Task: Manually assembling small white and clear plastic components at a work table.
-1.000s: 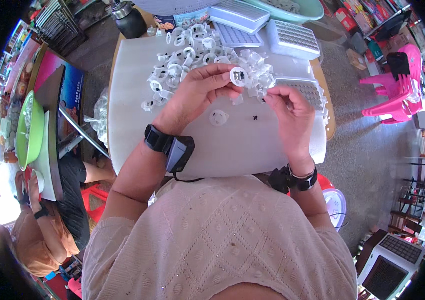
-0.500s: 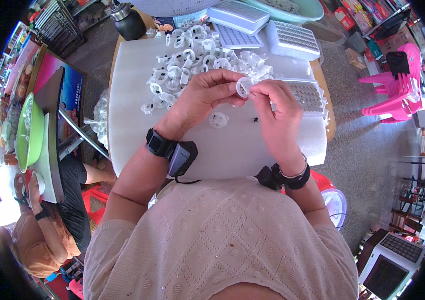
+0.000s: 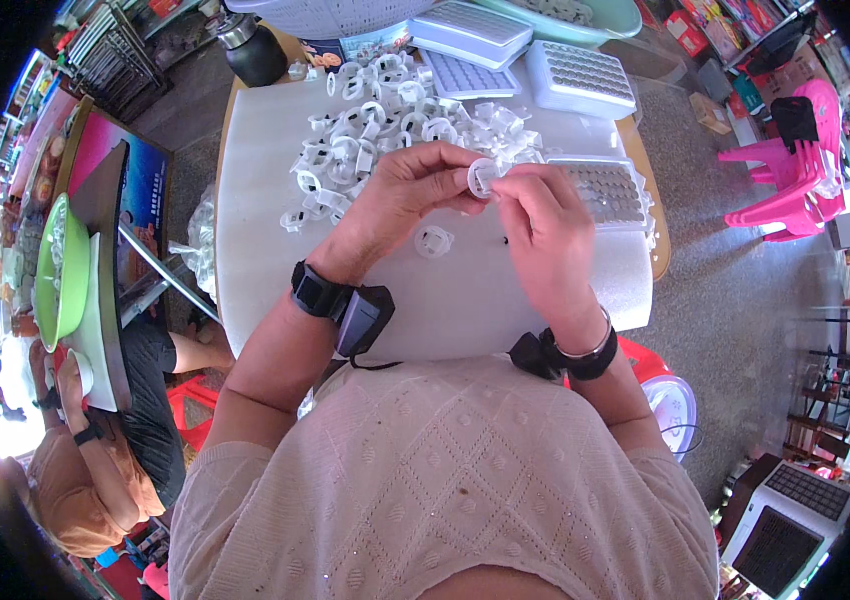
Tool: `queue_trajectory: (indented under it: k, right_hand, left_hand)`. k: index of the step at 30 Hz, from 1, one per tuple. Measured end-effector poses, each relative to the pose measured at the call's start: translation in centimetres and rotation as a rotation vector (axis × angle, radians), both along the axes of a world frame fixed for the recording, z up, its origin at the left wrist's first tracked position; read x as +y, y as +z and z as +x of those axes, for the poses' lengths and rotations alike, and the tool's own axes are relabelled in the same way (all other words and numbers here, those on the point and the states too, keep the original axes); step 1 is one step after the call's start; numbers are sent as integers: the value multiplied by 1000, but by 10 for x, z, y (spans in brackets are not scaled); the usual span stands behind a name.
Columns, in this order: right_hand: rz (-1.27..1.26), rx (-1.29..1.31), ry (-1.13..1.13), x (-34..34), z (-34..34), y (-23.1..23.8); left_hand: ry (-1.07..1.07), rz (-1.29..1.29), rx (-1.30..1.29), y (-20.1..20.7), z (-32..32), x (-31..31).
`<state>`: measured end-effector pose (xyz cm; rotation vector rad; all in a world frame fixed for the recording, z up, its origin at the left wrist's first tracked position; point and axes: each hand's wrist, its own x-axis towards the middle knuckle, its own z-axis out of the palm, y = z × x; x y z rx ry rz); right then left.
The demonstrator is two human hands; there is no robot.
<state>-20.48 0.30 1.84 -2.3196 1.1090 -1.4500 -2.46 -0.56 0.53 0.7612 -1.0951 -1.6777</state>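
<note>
Over the white work surface, my left hand pinches a small round white plastic ring part between thumb and fingers. My right hand is closed, its thumb and index fingertips pressed together at the ring's right edge. Anything between those fingertips is too small to make out. A similar white ring part lies loose below my left hand. Beside my right hand sits a tiny black piece, partly covered by it. Beyond my hands spreads a heap of white ring parts, some showing dark bits.
A tray of small round pieces lies right of my right hand. Stacked white trays, a pale basket and a dark flask stand at the back. At left, another person sits near a green basin.
My right hand has shifted slightly left and now partly covers the tiny black piece. The ring stays in my left hand. The whole view has moved a little.
</note>
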Motion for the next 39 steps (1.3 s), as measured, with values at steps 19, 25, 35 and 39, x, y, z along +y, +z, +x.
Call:
queue_trajectory:
  k: [19, 25, 35, 39]
  right_hand:
    - [224, -132, 114, -1, -6, 1]
    - [608, -397, 144, -5, -9, -1]
    - [818, -589, 219, -8, -9, -6]
    - [564, -378, 95, -6, 0, -11]
  left_hand:
    - [-12, -16, -41, 0, 1, -1]
    - [-17, -9, -61, 3, -1, 0]
    - [75, -95, -276, 3, -4, -1]
    - [121, -163, -372, -1, -8, 2]
